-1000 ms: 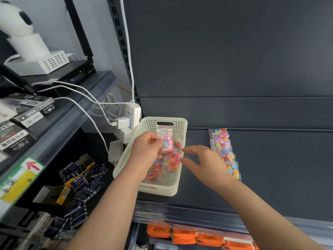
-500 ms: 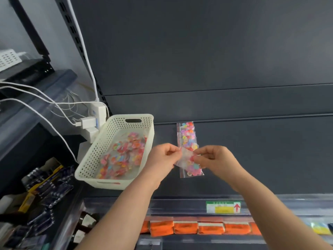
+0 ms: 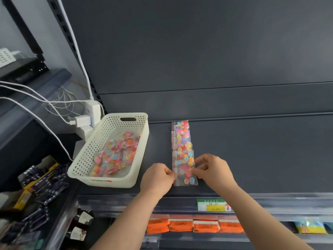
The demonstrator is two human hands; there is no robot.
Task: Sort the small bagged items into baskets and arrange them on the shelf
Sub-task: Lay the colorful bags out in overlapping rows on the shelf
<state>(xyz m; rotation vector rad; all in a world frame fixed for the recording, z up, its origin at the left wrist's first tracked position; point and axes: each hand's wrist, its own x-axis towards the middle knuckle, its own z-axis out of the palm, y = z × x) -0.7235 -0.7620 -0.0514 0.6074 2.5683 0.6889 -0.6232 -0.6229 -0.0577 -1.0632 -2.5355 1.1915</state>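
A cream perforated basket [image 3: 84, 160] sits at the left of the dark shelf [image 3: 252, 159] and holds several clear bags of coloured buttons [image 3: 115, 157]. To its right a row of the same button bags [image 3: 182, 141] lies overlapping, running front to back. The nearest bag [image 3: 185, 178] lies at the front end of that row. My left hand [image 3: 158, 177] pinches its left edge and my right hand [image 3: 214, 171] pinches its right edge, pressing it flat on the shelf.
A white power strip with plugged chargers [image 3: 88, 116] and cables stands behind the basket. A green and yellow price label [image 3: 212, 205] is on the shelf's front rail. Orange packs [image 3: 194, 225] line the shelf below. Battery packs [image 3: 43, 179] lie at the lower left.
A bag left the basket in my left hand, both hands carried it right, and it now lies at the front of the row. The view swung right.
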